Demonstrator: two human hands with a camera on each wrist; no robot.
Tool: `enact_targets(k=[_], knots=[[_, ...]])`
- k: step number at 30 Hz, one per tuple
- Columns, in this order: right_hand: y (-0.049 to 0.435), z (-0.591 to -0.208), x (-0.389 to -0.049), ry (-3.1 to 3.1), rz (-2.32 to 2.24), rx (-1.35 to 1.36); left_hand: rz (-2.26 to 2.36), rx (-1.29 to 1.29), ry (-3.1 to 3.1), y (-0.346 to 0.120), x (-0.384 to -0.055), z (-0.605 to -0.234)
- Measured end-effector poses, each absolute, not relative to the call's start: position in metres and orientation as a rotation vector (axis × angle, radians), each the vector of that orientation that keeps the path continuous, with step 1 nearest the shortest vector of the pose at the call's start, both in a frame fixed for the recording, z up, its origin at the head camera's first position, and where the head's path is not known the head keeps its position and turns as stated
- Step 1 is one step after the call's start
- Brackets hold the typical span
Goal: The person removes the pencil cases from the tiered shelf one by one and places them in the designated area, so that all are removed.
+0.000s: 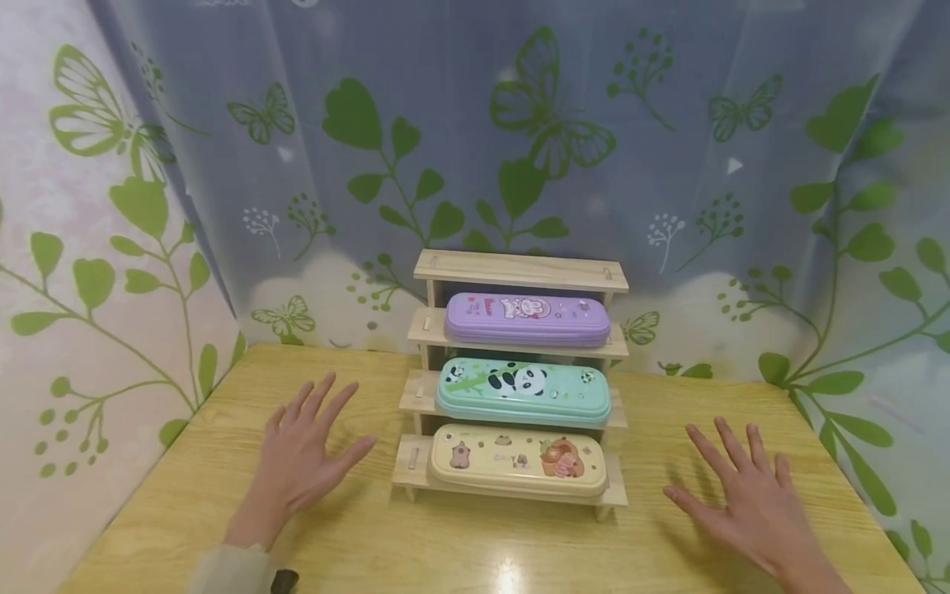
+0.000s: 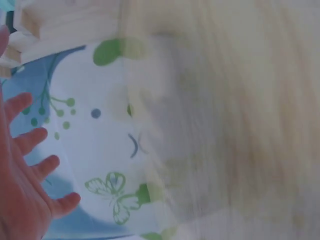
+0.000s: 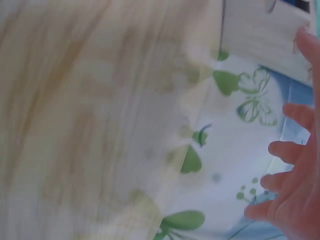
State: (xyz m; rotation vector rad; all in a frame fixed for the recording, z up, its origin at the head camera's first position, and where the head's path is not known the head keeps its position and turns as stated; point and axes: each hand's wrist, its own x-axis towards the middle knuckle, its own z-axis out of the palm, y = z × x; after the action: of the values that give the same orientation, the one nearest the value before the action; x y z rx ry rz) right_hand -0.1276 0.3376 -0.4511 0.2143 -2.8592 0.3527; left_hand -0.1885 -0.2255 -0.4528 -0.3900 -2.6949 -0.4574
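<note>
A stepped wooden rack (image 1: 521,268) stands in the middle of the table, with three oblong cases on its lower shelves. The purple case (image 1: 527,320) with a rabbit picture lies highest, the mint-green panda case (image 1: 524,390) below it, and the cream case (image 1: 518,460) with small animal pictures at the bottom. To the left of the rack my left hand (image 1: 300,454) is held with fingers spread, holding nothing. On the other side my right hand (image 1: 753,503) also has its fingers spread and nothing in it. Both hands are apart from the cases.
The wooden table (image 1: 356,544) reaches back to a blue and white curtain (image 1: 460,124) printed with green leaves and butterflies. The same kind of cloth hangs along the left and right sides. The rack's bare top shelf is close before the curtain.
</note>
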Motion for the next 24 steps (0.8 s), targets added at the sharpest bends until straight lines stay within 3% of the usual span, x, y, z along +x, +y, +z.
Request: enact_targets(k=[12,24], knots=[[0.288,-0.455,-0.128,-2.556,0.620,0.473,-1.224,-0.463,-2.500,-0.189,-0.202,-0.452],[0.258,-0.460,-0.132,-2.559,0.778,0.530,-1.472,-0.470,-2.444,-0.161,-0.220,-0.459]])
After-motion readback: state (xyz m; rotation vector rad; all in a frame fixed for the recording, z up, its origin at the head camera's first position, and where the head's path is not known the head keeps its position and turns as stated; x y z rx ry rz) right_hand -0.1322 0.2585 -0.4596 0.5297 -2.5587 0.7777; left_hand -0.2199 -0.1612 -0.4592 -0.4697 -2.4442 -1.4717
